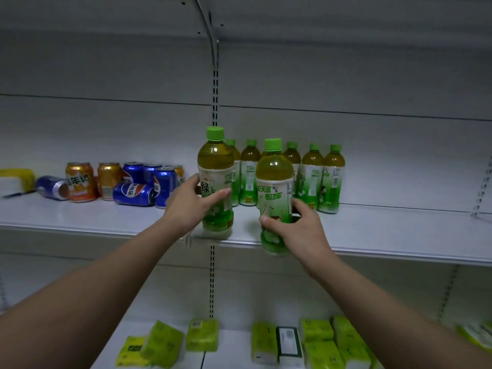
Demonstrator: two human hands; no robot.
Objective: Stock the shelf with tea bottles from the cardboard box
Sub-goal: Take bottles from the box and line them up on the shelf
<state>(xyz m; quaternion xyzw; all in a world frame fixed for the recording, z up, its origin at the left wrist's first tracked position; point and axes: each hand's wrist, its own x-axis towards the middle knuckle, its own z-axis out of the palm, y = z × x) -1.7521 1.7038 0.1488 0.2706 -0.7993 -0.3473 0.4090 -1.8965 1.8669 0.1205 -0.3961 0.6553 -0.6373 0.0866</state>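
Note:
My left hand [190, 206] grips a green-capped tea bottle [215, 166] by its label, the bottle's base at the front of the white shelf [106, 217]. In my right hand [295, 227] is a second tea bottle [274, 177], held low on its body, with its base hanging just in front of and below the shelf's front edge. Behind both, several more tea bottles [311, 177] stand upright in a row at the back of the shelf. The cardboard box is out of view.
Orange and blue soda cans [111, 182] crowd the shelf's left part, some lying on their sides. A pen [18, 194] and a yellow-white object [16, 178] lie at far left. Green tissue packs [319, 342] fill the lower shelf. Bare shelf stretches right of the bottles.

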